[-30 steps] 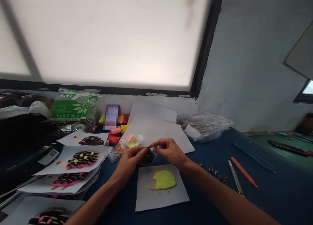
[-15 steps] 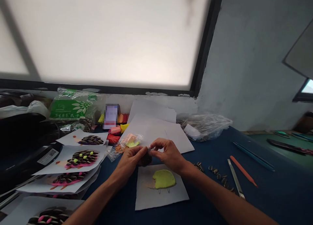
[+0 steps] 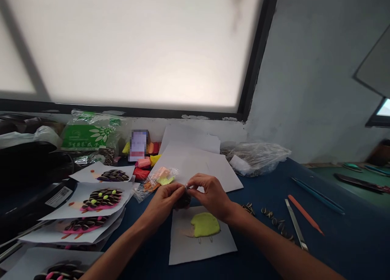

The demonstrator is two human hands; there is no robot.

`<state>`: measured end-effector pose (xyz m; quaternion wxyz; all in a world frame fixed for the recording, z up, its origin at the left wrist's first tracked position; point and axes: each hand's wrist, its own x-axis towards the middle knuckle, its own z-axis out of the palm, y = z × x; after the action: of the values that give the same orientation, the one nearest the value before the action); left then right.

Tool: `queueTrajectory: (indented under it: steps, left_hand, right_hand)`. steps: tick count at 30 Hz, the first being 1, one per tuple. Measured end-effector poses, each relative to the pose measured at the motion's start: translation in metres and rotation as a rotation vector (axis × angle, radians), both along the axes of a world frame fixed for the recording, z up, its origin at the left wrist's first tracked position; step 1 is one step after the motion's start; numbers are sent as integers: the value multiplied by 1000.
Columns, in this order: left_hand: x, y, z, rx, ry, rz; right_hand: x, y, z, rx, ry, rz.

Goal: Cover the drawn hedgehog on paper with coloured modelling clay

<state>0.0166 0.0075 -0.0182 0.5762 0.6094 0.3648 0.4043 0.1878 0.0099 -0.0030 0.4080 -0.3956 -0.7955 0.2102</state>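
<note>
My left hand [image 3: 164,198] and my right hand [image 3: 209,194] meet above the near part of the table. Between them is a small plastic bag of dark modelling clay [image 3: 183,201], its clear neck pinched in the fingertips of both. The dark lump hangs below my left fingers, partly hidden by them. Just under the hands lies a sheet of white paper [image 3: 183,255]. On it is a flat yellow-green clay shape [image 3: 206,225], with a pale peach part at its left and two small drawn legs below.
Sheets with seed-covered hedgehog pictures [image 3: 100,199] are stacked at left. Behind the hands are colourful clay packets [image 3: 142,173], a phone [image 3: 138,146] and white paper [image 3: 195,158]. Loose sunflower seeds [image 3: 274,220], a metal blade [image 3: 296,224], an orange tool [image 3: 305,215] and a blue pen [image 3: 318,195] lie at right.
Both hands stay together on the bag's neck, with only slight finger movement. The whole view has shifted a little.
</note>
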Motion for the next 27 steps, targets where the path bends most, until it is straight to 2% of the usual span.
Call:
queueTrajectory:
  steps: [5, 15, 22, 27]
  left_hand:
    - [1, 1, 1, 5, 1, 55]
    - [1, 1, 0, -95, -85, 164]
    - [0, 0, 5, -201, -167, 225]
    - [-4, 6, 1, -171, -171, 354]
  right_hand:
    - [-1, 0, -1, 10, 20, -7]
    - [-3, -4, 2, -96, 148, -46]
    - [-2, -1, 2, -236, 271, -11]
    - [3, 4, 7, -347, 375, -29]
